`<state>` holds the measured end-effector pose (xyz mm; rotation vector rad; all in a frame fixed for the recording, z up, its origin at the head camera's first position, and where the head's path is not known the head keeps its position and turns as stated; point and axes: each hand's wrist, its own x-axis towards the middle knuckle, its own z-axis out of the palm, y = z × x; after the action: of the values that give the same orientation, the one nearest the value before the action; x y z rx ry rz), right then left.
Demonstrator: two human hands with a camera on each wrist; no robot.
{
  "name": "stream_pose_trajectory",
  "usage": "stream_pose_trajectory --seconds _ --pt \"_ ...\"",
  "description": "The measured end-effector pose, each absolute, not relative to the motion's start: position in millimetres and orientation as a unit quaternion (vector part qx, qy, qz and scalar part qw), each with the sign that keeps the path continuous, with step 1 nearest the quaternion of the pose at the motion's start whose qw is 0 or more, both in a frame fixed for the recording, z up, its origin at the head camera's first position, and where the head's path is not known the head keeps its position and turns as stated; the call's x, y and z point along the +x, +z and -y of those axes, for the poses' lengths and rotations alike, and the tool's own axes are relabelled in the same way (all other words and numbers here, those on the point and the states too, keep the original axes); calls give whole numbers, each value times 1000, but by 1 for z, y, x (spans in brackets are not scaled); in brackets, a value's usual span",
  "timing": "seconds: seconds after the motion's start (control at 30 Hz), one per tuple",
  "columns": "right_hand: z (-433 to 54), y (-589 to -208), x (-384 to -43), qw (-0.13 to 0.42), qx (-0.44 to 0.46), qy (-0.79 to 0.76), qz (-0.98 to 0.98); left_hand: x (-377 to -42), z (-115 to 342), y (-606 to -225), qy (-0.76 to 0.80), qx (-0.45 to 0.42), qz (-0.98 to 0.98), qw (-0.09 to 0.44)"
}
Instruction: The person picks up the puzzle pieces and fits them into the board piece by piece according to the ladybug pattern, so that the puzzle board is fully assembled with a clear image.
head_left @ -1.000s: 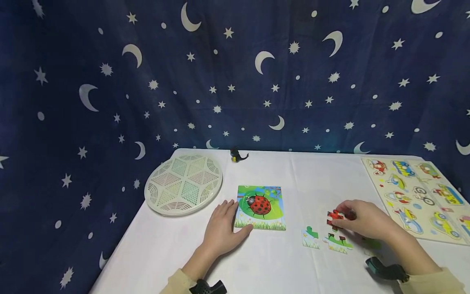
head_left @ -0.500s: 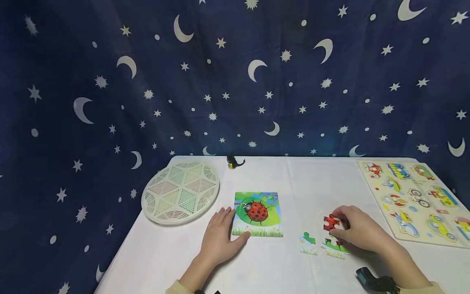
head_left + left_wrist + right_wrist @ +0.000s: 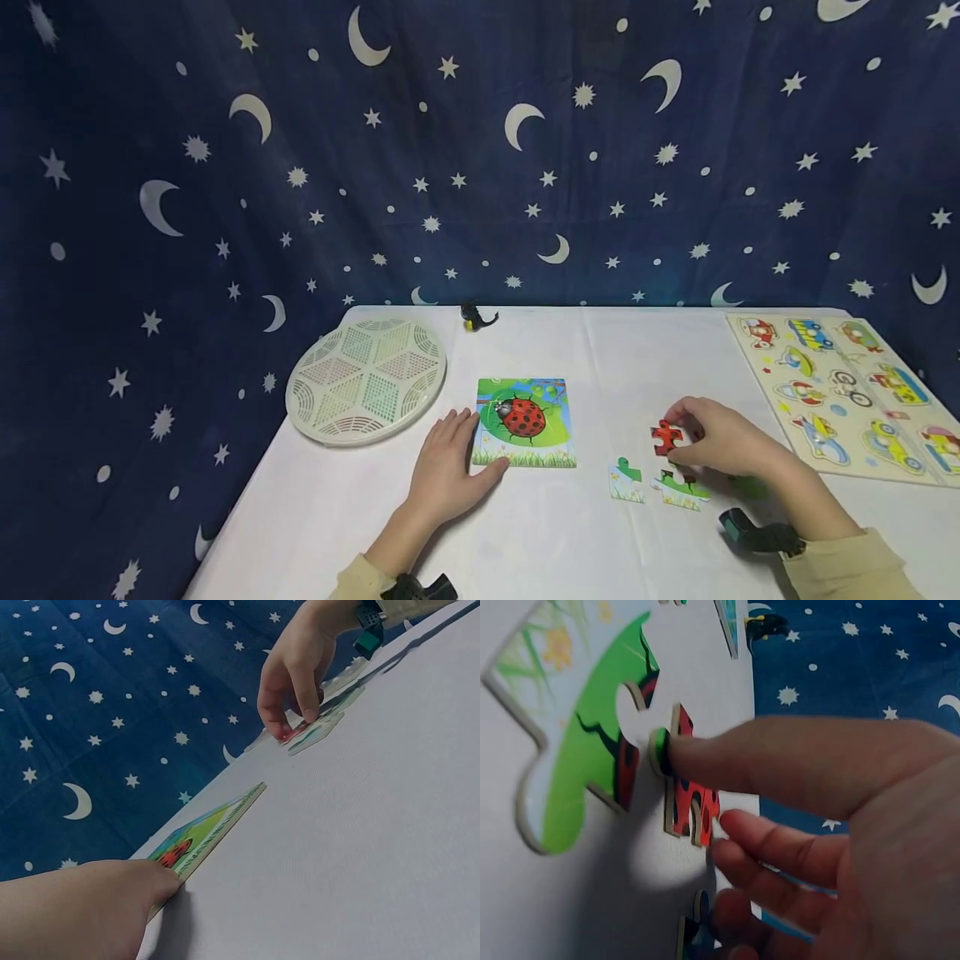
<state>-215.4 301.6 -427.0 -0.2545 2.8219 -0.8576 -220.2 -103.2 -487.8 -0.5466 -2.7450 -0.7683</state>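
My right hand (image 3: 723, 442) pinches a red, black-spotted jigsaw piece (image 3: 664, 438) between thumb and fingertips. In the right wrist view the thumb lies on a green-and-black knob of that red piece (image 3: 684, 810). Just nearer me lies a green grass-edged jigsaw piece (image 3: 682, 492), and left of it a corner piece (image 3: 625, 483). Fingers spread, my left hand (image 3: 450, 471) rests on the table against a square ladybug picture board (image 3: 525, 422). Its fingertips are at the board's left edge and its thumb at the lower edge.
A round patterned plastic board (image 3: 366, 382) stands at the table's back left. Behind the ladybug picture is a small black object (image 3: 476, 317). A wooden vehicle puzzle board (image 3: 847, 396) lies at the right. More green puzzle (image 3: 750, 486) shows under my right wrist.
The head view has shifted a little. My right hand keeps its pinch on the red jigsaw piece, which has moved slightly left and away from me. The left hand stays at the ladybug board.
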Motion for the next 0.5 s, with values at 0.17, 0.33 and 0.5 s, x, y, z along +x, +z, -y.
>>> stream_pose_trajectory --seconds 0.17,0.33,0.5 --pt "-302 -428 -218 113 -72 -323 -937 -222 103 -485 -255 -192 940 119" --pt "-301 -429 -222 113 -81 -330 -934 -223 103 -484 -255 -191 941 113" --pt "-299 -424 -225 127 -87 -332 -931 -220 104 -484 -262 -189 940 112"
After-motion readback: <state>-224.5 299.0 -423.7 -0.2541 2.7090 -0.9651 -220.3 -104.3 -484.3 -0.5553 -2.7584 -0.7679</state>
